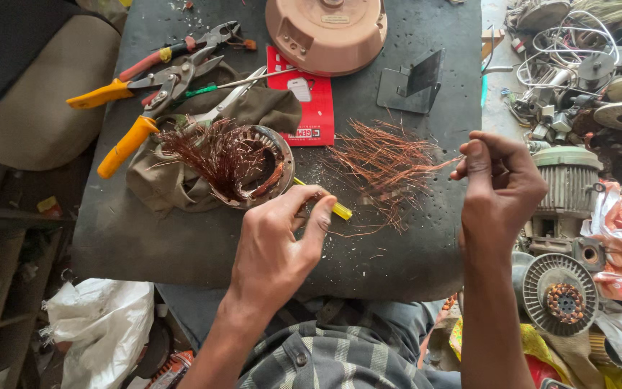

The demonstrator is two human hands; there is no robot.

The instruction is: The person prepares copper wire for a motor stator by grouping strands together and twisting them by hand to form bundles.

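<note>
My left hand pinches a slim tool with a yellow handle just right of a round motor stator whose copper windings stick out in a frayed tuft. My right hand is raised at the table's right edge, fingers pinched on thin copper wire strands that trail left toward a loose pile of cut copper wire on the dark table. The stator rests on a brown cloth.
Yellow-handled pliers and cutters lie at the back left with a screwdriver. A pink round fan housing, a red card and a dark metal bracket sit at the back. Motor parts and wire clutter crowd the right.
</note>
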